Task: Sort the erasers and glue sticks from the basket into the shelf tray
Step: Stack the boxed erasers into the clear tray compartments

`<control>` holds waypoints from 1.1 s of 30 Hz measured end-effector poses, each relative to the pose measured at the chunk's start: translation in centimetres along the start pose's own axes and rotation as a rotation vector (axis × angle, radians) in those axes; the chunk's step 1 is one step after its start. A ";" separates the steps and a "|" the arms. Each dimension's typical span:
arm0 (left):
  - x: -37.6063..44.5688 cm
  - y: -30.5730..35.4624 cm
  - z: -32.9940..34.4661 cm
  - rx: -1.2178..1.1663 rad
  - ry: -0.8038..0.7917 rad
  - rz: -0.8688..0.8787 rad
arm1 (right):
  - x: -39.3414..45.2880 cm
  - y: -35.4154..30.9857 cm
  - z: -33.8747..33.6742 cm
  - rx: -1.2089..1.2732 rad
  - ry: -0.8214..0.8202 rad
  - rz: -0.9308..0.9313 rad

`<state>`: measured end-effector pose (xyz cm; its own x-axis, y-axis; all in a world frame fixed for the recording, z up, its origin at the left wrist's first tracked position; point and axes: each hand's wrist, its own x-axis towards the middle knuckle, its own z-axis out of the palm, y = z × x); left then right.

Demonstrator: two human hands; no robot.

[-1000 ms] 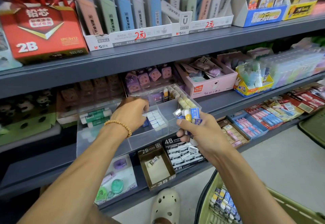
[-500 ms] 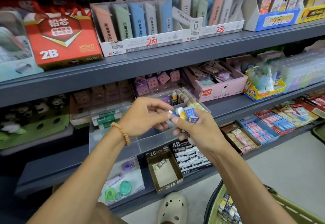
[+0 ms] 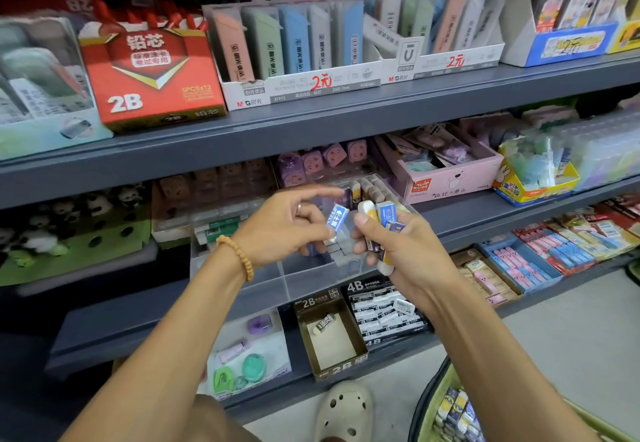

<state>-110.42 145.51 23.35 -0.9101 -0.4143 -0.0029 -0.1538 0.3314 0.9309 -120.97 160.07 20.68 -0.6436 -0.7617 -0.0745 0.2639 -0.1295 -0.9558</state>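
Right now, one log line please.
left hand: pinches blue eraser | right hand: grips eraser bunch | over clear tray | basket: stocked

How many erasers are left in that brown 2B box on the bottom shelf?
1. One white eraser in a dark printed sleeve lies at the back of the brown cardboard 2B box; its front wall may hide a strip of floor.

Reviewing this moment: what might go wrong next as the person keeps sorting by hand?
The right hand grips a bundle of erasers and glue sticks; one may slip out. The left hand pinches a blue eraser above the clear shelf tray, and it might land in the wrong compartment.
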 end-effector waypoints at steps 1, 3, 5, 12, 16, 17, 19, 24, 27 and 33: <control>0.1 -0.2 -0.2 0.017 0.021 -0.016 | 0.0 -0.1 -0.1 -0.019 0.005 0.003; 0.4 -1.0 -0.8 0.089 0.092 -0.031 | -0.1 -0.1 -0.3 -0.101 0.022 0.008; 0.6 -2.0 -1.3 0.201 0.166 -0.001 | 0.0 0.0 -0.7 -0.204 0.045 -0.002; 2.0 -3.6 -0.7 0.592 0.116 -0.023 | -0.2 0.5 -1.6 -0.174 0.079 0.016; 2.7 -3.5 -0.1 0.756 0.117 -0.013 | -0.4 0.7 -2.4 -0.187 0.091 0.034; 2.8 -3.6 0.0 0.787 0.112 -0.016 | -0.3 0.8 -2.6 -0.199 0.092 0.041; 2.9 -3.7 0.2 0.819 0.100 -0.018 | -0.3 1.0 -2.9 -0.201 0.080 0.053; 2.6 -3.9 0.2 0.897 0.073 -0.010 | -0.4 1.5 -3.3 -0.127 0.059 0.067; 2.5 -3.6 0.4 1.010 0.072 0.028 | -0.5 1.6 -3.2 -0.118 0.044 0.074; 2.6 -3.7 0.6 1.043 0.092 0.024 | -0.9 2.0 -3.3 -0.093 0.036 0.082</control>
<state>-112.49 143.70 19.73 -0.8915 -0.4460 0.0798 -0.4310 0.8891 0.1537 -122.25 162.58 17.92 -0.6486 -0.7438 -0.1618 0.2500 -0.0074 -0.9682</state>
